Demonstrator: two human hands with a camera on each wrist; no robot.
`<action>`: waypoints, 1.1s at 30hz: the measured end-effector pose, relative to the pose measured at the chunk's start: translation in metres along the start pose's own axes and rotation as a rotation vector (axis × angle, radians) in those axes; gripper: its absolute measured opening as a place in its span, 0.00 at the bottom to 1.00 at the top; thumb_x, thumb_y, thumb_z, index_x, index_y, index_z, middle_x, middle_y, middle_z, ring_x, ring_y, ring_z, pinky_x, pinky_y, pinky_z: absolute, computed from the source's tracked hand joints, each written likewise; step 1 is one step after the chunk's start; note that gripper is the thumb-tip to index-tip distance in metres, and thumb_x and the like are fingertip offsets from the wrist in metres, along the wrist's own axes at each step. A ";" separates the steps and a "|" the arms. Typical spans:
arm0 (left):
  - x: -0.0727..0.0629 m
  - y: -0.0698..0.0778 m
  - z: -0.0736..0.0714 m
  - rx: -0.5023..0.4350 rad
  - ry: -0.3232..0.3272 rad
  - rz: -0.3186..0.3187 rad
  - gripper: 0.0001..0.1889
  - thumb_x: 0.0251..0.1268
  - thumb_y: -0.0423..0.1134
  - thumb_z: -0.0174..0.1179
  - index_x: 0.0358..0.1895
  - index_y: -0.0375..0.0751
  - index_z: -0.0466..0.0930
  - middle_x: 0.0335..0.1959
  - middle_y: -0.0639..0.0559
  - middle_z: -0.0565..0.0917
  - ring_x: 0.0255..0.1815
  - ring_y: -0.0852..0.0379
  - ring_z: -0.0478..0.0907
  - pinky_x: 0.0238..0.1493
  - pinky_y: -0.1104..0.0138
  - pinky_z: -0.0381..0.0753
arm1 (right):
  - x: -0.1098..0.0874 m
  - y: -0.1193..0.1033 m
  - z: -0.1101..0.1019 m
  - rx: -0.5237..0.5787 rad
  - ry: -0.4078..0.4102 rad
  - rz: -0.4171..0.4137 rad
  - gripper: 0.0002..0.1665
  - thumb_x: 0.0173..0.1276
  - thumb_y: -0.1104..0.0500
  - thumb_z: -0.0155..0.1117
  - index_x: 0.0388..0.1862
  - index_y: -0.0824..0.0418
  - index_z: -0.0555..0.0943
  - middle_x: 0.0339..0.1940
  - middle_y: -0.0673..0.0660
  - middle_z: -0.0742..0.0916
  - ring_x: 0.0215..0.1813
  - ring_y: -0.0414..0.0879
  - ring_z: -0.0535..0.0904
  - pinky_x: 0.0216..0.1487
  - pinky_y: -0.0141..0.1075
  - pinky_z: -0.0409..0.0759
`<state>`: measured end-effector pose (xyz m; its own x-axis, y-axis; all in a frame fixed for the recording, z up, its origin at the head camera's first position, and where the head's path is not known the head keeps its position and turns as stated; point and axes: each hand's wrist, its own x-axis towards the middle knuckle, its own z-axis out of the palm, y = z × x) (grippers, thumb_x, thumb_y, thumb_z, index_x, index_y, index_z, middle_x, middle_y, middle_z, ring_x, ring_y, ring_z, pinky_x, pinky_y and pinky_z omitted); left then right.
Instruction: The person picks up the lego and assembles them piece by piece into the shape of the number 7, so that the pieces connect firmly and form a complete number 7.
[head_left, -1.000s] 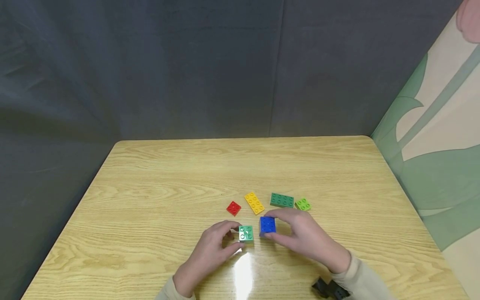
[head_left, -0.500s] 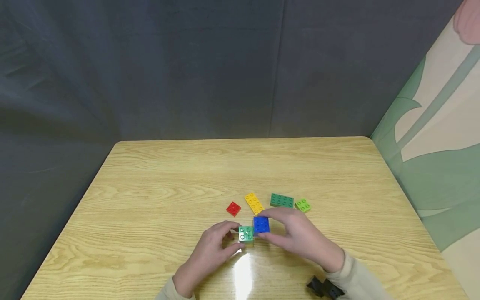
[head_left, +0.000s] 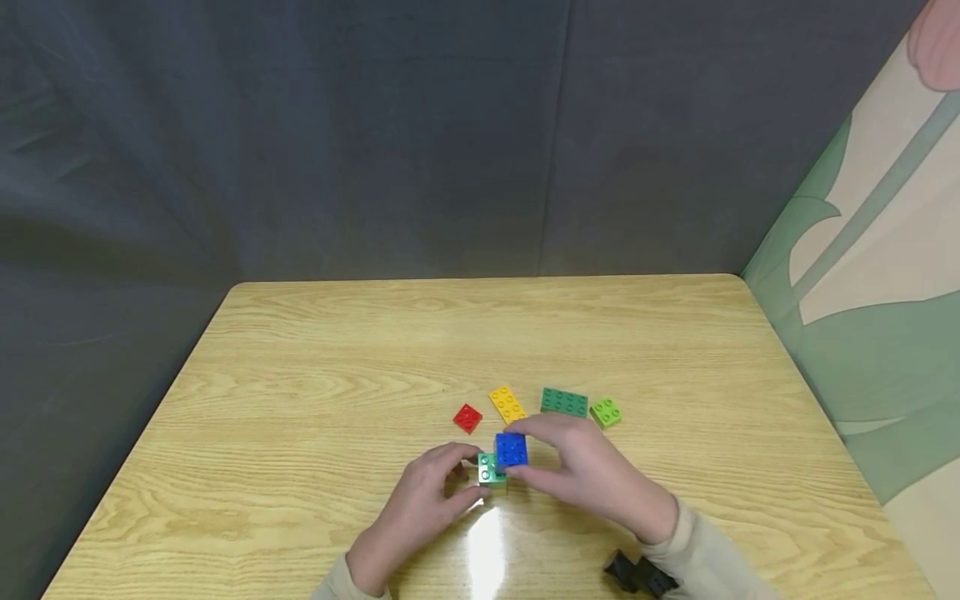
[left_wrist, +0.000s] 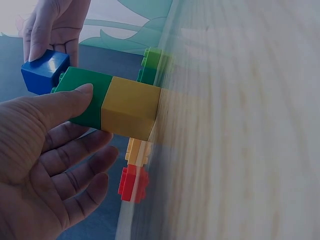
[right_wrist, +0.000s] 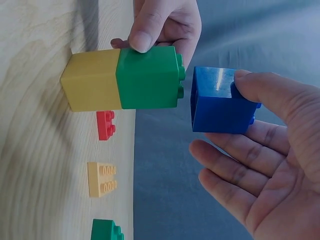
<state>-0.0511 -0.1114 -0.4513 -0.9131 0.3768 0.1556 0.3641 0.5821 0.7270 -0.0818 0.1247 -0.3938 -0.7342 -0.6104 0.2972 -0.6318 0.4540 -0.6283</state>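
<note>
A green block [right_wrist: 147,77] sits on top of a yellow block [right_wrist: 91,81], which stands on the table, as the right wrist view shows. My left hand [head_left: 422,502] pinches the green block by its sides between thumb and fingers. In my right hand [head_left: 581,471] a blue block [right_wrist: 220,100] is pinched the same way. It hangs just above the studs of the green block, with a small gap between them in the right wrist view. From the head view the blue block [head_left: 512,450] covers the right part of the green block [head_left: 487,469].
Beyond the hands lie a flat red brick [head_left: 467,418], a flat yellow brick [head_left: 507,404], a dark green brick [head_left: 564,402] and a light green brick [head_left: 606,412]. A black object [head_left: 637,573] is by the right sleeve. Dark cloth [head_left: 390,142] hangs behind the table.
My right hand has moved left with the blue block, from beside the green block to partly over it. The left hand and the stack have stayed in place.
</note>
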 end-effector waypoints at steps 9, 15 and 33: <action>-0.001 -0.002 0.001 0.004 0.011 0.014 0.19 0.56 0.41 0.72 0.51 0.49 0.80 0.44 0.61 0.83 0.40 0.60 0.80 0.44 0.66 0.82 | 0.005 -0.003 0.005 0.001 -0.002 -0.025 0.20 0.61 0.50 0.73 0.50 0.55 0.83 0.46 0.46 0.87 0.48 0.39 0.81 0.50 0.37 0.82; 0.000 -0.002 0.001 0.006 0.011 0.013 0.19 0.56 0.42 0.71 0.51 0.48 0.80 0.44 0.60 0.83 0.40 0.61 0.79 0.44 0.66 0.82 | 0.009 -0.004 0.008 -0.006 -0.008 -0.035 0.21 0.61 0.50 0.73 0.51 0.56 0.83 0.46 0.47 0.87 0.48 0.39 0.82 0.50 0.36 0.82; 0.000 -0.003 0.000 0.006 -0.006 -0.004 0.19 0.58 0.42 0.71 0.52 0.51 0.80 0.46 0.61 0.83 0.39 0.61 0.78 0.44 0.67 0.81 | 0.011 -0.007 0.013 -0.003 -0.038 -0.029 0.20 0.62 0.51 0.72 0.50 0.57 0.83 0.45 0.47 0.87 0.48 0.39 0.81 0.51 0.37 0.82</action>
<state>-0.0523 -0.1125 -0.4535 -0.9134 0.3790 0.1487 0.3617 0.5877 0.7237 -0.0826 0.1064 -0.3957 -0.7053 -0.6479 0.2877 -0.6537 0.4375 -0.6175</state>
